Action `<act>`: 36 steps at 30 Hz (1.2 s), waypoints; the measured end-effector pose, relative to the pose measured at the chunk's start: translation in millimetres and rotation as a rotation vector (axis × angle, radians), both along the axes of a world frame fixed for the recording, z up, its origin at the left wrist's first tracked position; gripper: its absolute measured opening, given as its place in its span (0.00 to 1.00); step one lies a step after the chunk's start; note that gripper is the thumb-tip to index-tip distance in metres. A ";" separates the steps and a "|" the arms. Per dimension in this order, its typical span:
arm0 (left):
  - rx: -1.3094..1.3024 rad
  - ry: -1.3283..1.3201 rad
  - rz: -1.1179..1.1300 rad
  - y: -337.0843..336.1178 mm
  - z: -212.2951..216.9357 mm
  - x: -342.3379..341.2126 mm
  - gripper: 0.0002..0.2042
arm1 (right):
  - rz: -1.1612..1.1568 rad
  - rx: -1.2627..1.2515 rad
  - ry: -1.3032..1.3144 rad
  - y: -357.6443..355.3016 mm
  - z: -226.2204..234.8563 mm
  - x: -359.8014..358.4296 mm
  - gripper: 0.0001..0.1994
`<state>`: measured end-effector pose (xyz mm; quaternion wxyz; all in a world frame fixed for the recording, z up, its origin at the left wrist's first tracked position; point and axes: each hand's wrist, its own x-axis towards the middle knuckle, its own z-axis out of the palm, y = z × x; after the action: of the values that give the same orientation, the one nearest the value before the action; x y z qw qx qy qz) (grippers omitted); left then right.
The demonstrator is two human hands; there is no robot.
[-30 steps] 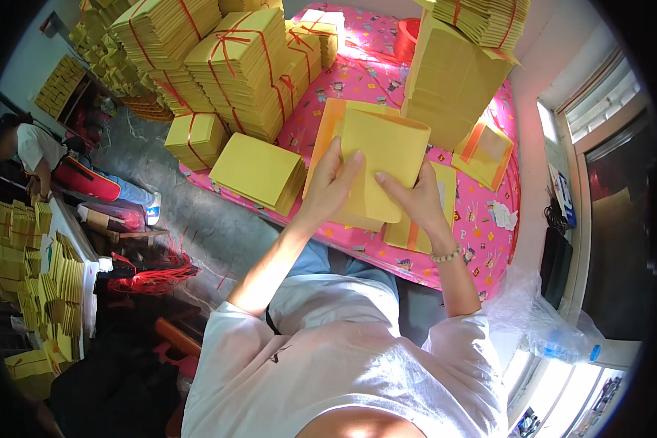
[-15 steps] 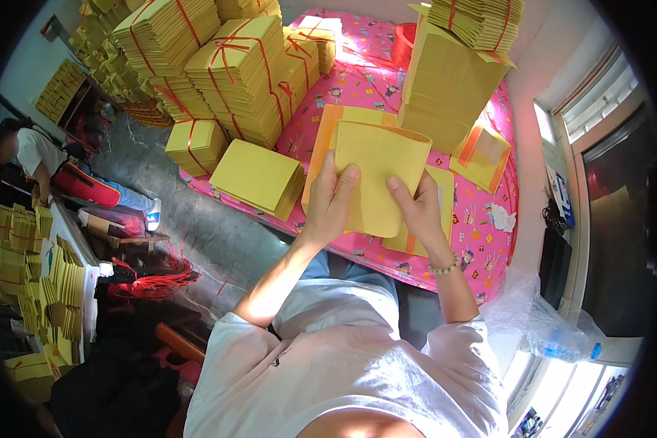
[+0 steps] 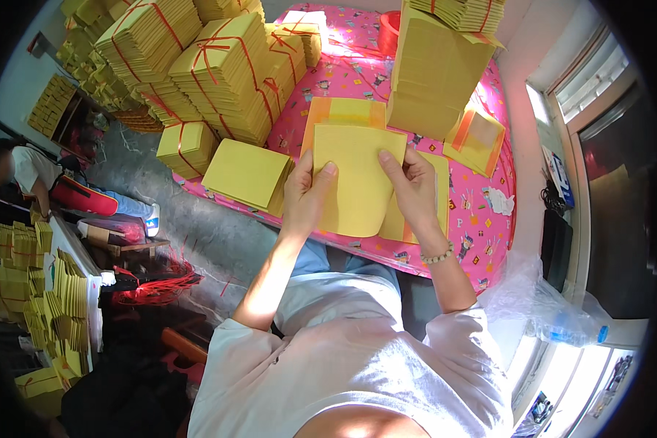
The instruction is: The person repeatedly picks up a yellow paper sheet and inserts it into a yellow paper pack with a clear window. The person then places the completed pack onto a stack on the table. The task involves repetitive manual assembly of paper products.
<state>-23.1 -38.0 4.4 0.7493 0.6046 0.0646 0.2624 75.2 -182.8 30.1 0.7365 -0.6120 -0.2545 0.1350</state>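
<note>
Between my two hands is a folded sheet of yellow paper (image 3: 354, 182), held up above the pink patterned tabletop. My left hand (image 3: 305, 196) grips its left edge, thumb on the front face. At the right edge my right hand (image 3: 415, 188) pinches it the same way, a beaded bracelet on that wrist. Behind the held paper lie more yellow sheets with orange borders (image 3: 378, 111), partly covered by it. A small pile of folded yellow paper (image 3: 242, 174) rests to the left of my left hand.
Tall stacks of yellow paper tied with red string (image 3: 223, 80) stand at the back left. Another tall yellow stack (image 3: 438, 80) rises at the back right, near a red bucket (image 3: 388, 33). A person (image 3: 40, 175) bends by a paper-laden table at the left. A plastic bag (image 3: 533, 306) hangs at the right.
Both hands have shifted slightly left with the yellow paper. Its top edge, bowed open before, now looks flatter, and my hands are a little farther apart.
</note>
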 end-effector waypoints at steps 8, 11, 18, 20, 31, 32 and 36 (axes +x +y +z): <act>-0.007 0.071 -0.032 5.2 -1.1 -12.3 0.14 | -0.011 -0.030 -0.045 -5.2 -12.7 13.7 0.08; -0.025 0.067 -0.015 6.1 -1.7 -15.2 0.14 | 0.042 -0.032 0.094 -5.3 -1.5 2.4 0.09; -0.096 0.092 -0.050 11.1 0.0 -23.1 0.14 | 0.270 -0.267 0.173 -16.5 -2.1 -8.2 0.13; -0.121 0.095 -0.044 9.5 2.6 -26.0 0.14 | 0.294 -0.272 0.187 -16.1 -0.6 -9.8 0.13; -0.012 0.053 0.098 17.7 1.2 -47.0 0.12 | 0.413 -0.215 0.160 -2.9 -24.7 -22.9 0.14; -0.004 0.060 0.121 18.1 1.2 -51.2 0.12 | 0.446 -0.245 0.147 -3.2 -34.8 -25.2 0.14; -0.021 0.031 0.232 15.1 -8.0 -76.6 0.13 | 0.472 -0.380 0.018 2.2 -46.2 -41.1 0.16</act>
<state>-99.7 -22.9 -3.6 0.7192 0.5891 0.1485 0.3373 34.1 -180.6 -16.2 0.5595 -0.6615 -0.3532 0.3531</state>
